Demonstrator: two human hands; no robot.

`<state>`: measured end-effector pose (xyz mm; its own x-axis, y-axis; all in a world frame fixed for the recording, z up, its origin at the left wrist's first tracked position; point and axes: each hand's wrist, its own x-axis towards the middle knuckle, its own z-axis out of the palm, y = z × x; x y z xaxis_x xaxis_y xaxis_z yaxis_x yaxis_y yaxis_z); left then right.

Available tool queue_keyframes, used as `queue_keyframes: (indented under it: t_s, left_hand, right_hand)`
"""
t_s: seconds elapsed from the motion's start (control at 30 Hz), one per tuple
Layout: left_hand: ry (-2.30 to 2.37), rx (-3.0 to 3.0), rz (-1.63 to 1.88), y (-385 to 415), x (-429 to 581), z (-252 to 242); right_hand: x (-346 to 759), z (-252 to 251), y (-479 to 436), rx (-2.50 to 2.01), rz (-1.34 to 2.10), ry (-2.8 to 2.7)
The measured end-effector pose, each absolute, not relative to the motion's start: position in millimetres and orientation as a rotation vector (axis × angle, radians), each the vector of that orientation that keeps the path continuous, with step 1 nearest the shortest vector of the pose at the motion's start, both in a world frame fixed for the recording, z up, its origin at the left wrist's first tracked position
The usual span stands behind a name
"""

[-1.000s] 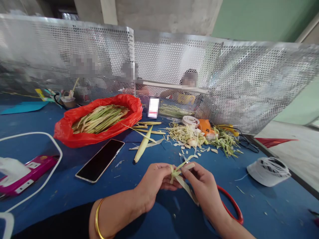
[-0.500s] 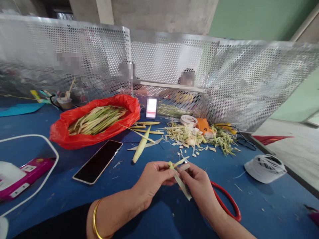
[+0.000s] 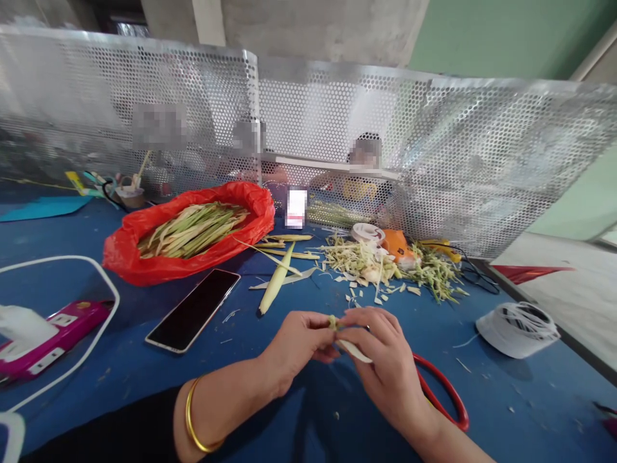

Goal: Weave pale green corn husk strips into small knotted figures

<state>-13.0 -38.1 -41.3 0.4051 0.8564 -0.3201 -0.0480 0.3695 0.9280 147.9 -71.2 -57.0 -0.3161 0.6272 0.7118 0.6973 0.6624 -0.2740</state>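
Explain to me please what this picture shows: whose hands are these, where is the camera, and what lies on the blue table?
There is no machine here. A person wears a camera on the head, looking down at their own two bare hands. The left hand and the right hand together pinch a small pale green leaf strip. On the blue table lie a red plastic bag of green leaf strips, a black smartphone, a heap of leaf trimmings, a white coil of cord and red-handled scissors. A perforated metal screen stands behind.
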Motion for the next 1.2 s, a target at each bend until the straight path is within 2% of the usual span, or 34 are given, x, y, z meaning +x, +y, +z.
queue_keyframes:
  t_s: [0.13,0.37,0.57,0.8,1.03,1.2]
  left_hand:
    - [0.954,1.107,0.571,-40,-13,-36]
    - [0.902,1.15,0.544,-42,-12,-38]
    - [1.045,1.051,0.721,-46,-6,-52]
    - [1.101,1.052,0.887,-36,-7,-49]
    - [1.175,1.015,0.931,-28,-12,-48]
    - [1.138,1.07,0.878,-35,-9,-44]
  right_hand:
    - [151,-63,-68,-1.328,0.206,-1.825]
    - [150,-69,-68,-1.569,0.339,-1.735]
    - [144,-74,-65,-1.618,0.555,-1.572]
    - [143,-67,-65,-1.451,1.022,-1.265]
    - [145,-49,-73,-1.103,1.122,-1.462]
    - [146,-54,-69,-1.234,0.962,-1.566]
